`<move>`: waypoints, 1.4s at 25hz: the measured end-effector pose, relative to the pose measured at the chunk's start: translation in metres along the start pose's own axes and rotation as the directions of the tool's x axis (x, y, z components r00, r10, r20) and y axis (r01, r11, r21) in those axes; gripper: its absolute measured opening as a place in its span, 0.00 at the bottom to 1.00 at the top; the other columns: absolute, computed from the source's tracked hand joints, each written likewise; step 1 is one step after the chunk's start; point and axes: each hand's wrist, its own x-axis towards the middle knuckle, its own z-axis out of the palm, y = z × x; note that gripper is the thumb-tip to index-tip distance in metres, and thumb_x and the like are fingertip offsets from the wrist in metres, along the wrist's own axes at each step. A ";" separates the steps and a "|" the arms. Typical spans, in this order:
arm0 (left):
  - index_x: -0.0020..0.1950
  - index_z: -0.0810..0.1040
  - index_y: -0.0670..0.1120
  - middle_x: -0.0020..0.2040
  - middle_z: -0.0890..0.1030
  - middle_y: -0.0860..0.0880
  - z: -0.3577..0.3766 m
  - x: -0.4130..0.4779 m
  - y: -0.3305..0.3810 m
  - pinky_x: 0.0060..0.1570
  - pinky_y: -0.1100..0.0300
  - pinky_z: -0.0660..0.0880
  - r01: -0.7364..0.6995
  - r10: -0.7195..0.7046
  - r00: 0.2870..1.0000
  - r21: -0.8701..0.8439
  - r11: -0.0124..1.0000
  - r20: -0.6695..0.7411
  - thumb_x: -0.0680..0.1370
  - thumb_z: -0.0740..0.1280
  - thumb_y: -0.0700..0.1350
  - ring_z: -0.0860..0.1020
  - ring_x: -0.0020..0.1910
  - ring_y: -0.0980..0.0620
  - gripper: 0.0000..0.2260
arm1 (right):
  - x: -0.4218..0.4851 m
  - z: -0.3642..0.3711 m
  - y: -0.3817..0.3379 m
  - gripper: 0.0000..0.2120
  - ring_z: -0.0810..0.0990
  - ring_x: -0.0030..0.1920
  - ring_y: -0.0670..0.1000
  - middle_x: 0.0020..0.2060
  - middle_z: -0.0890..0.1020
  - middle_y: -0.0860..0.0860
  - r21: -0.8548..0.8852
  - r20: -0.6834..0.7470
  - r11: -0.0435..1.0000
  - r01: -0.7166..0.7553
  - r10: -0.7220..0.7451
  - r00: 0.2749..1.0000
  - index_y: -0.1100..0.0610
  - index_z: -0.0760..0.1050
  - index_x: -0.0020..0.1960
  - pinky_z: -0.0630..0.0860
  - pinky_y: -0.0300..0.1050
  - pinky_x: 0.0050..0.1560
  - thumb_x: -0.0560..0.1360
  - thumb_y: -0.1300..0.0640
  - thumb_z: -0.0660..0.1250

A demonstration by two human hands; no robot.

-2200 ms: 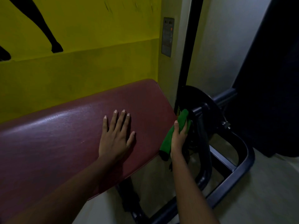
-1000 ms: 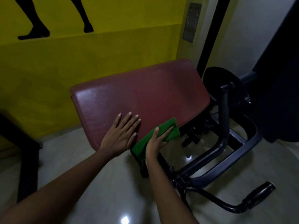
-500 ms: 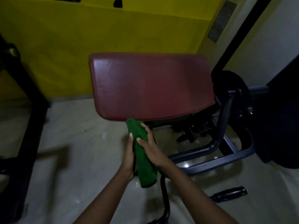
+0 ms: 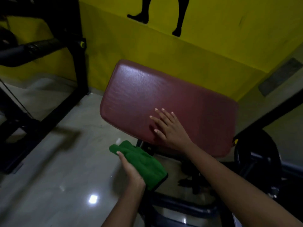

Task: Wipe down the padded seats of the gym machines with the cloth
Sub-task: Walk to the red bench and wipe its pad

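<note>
Your right hand flat on the pad, your left hand holding the cloth off it.

Your right hand (image 4: 170, 128) lies palm down on the dark red padded vinyl seat (image 4: 164, 99) near its near edge, fingers spread apart, gripping nothing. Your left hand (image 4: 131, 169) is closed around the folded green cloth (image 4: 142, 161), thumb laid along its left side; the cloth hangs over the pale glossy floor (image 4: 57, 161), just below the pad's near edge and not touching it. Its long axis runs from lower right to upper left, the bunched end pointing toward the pad's near-left corner. The pad's long axis runs left to right, tilted. Behind it stands the yellow wall (image 4: 164, 46); a black metal frame (image 4: 78, 54) stands well off to the left.
</note>
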 end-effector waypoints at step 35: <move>0.69 0.69 0.53 0.61 0.78 0.44 0.075 0.163 0.199 0.60 0.45 0.74 -0.474 0.276 0.869 0.853 0.220 0.411 0.65 0.60 0.75 0.78 0.56 0.44 0.40 | 0.114 0.028 -0.029 0.27 0.52 0.75 0.52 0.75 0.59 0.53 0.184 -0.316 0.878 -0.442 0.479 0.819 0.47 0.57 0.74 0.43 0.57 0.72 0.77 0.40 0.50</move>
